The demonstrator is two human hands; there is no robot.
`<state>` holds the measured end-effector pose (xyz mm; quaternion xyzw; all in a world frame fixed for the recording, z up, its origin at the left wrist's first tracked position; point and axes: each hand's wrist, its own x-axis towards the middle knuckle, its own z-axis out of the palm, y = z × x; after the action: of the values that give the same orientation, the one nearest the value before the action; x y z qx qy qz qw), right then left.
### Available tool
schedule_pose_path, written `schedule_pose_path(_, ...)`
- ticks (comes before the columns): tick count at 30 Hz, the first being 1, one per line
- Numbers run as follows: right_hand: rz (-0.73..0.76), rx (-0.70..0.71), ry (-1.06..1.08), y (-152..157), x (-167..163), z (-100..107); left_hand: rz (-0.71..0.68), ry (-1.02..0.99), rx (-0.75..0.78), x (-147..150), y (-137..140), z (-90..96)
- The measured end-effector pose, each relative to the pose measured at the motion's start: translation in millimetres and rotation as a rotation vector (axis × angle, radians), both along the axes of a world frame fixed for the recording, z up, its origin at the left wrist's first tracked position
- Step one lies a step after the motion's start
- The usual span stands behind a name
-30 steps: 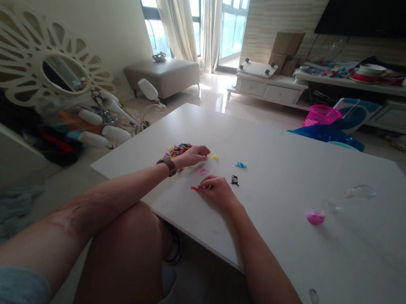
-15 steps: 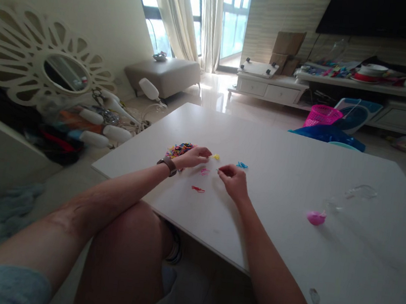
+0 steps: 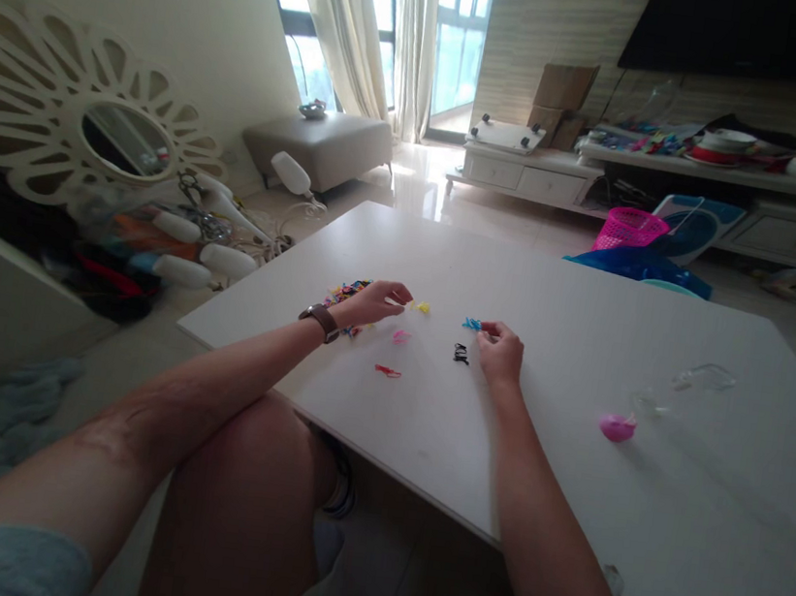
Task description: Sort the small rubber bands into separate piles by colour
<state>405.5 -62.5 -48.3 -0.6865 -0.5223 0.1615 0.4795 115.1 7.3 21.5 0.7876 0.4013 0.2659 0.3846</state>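
Note:
Small rubber bands lie on the white table (image 3: 567,350), grouped by colour. My left hand (image 3: 372,302), with a brown watch on its wrist, hovers beside the yellow rubber bands (image 3: 424,308). Its fingers curve loosely, apart from the thumb. Behind that hand, a mixed pile of rubber bands (image 3: 349,290) is partly hidden. My right hand (image 3: 502,351) pinches at the edge of the blue rubber bands (image 3: 472,324). Black rubber bands (image 3: 461,353) sit just left of it. Pink rubber bands (image 3: 401,337) and red rubber bands (image 3: 387,371) are nearer to me.
On the table's right side are a pink balloon-like object (image 3: 618,428) and clear plastic pieces (image 3: 706,378). Another small clear piece (image 3: 614,581) lies by the near edge, next to my right forearm. Beyond the table stands a pink basket (image 3: 631,231); lamp parts (image 3: 227,261) are at the left.
My right hand has moved right and slightly away, from beside the pink bands to the blue ones, uncovering the black bands. My left hand has shifted slightly left.

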Motion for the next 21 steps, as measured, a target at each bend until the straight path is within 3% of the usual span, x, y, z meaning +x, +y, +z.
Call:
schedule_pose_path(4, 0.057, 0.052, -0.070, 2, 0, -3, -0.109, 0.168, 0.044, -3, -8, 14.7)
schedule_pose_path(11, 0.022, 0.089, -0.076, 3, 2, -3, -0.428, 0.462, -0.137, 4, -29, 18.7)
schedule_pose_path(21, 0.009, 0.062, -0.075, 2, 1, -3, -0.486, 0.491, -0.150, 19, -49, 6.3)
